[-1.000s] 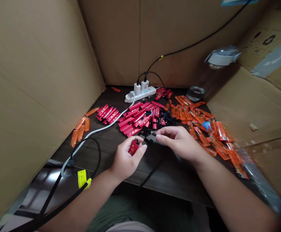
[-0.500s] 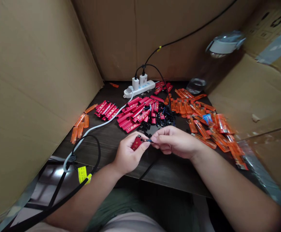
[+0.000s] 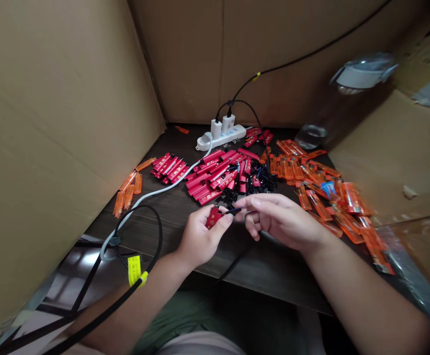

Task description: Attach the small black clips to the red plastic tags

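My left hand [image 3: 202, 235] is closed around a small red case [image 3: 214, 217] with gold marks, above the table's front part. A thin dark piece [image 3: 233, 211] sticks out to the right from the case, between my two hands. The thumb and forefinger of my right hand [image 3: 277, 217] pinch its far end. Behind my hands lies a heap of red cases [image 3: 211, 175], with small black parts [image 3: 261, 180] at its right side. Orange lighters [image 3: 292, 167] are spread out on the right.
A white power strip [image 3: 220, 138] with plugs stands at the back. A grey cable [image 3: 144, 196] and a black cable [image 3: 160, 236] cross the left side. A clear bottle [image 3: 322, 108] stands at the back right. Cardboard walls [image 3: 185, 59] surround the dark table [image 3: 170, 214].
The view has shifted, so the table's things appear further right. My right hand has moved slightly away from my left hand, and its lower fingers have loosened. The red case stays in my left hand.
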### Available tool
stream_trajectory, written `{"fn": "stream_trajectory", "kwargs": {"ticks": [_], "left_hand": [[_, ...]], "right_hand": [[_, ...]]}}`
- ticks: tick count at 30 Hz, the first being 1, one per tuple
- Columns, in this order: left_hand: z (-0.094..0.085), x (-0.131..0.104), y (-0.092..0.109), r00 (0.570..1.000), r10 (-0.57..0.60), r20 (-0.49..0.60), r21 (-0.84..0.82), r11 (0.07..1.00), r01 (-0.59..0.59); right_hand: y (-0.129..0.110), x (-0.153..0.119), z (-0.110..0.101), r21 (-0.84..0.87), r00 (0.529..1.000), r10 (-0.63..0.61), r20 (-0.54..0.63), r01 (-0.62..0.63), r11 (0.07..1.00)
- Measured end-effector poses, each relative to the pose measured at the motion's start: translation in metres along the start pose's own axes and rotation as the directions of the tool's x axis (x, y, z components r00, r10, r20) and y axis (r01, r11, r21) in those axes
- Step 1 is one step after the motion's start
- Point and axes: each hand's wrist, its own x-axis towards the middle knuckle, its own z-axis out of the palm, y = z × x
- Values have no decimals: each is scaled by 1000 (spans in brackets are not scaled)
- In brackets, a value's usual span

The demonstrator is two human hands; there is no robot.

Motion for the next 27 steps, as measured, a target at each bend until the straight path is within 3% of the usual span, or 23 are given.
{"fn": "stream_trajectory", "kwargs": {"ticks": [4,9,14,19,23,27], "left_hand": [[1,-1,2,999,47,-4,47,998,-47],[3,-2,4,982,191,10,150,970,-190],[3,-5,-1,935,351,43,285,893,-348],[2,-6,-1,921,379,88,321,865,-386],[2,-6,-2,917,390,83,341,854,-394],[3,-6,-4,908,413,72,349,842,-410]], "right_hand": [[5,1,3,-121,995,-83,-51,77,990],[8,3,10,-188,978,-188,-87,169,967],[6,-1,20,-316,905,-396,-153,335,888],[6,-6,28,-385,861,-464,-211,363,849],[7,-7,32,-460,860,-474,-192,347,817],[8,-7,32,-597,843,-528,-98,375,709]]}}
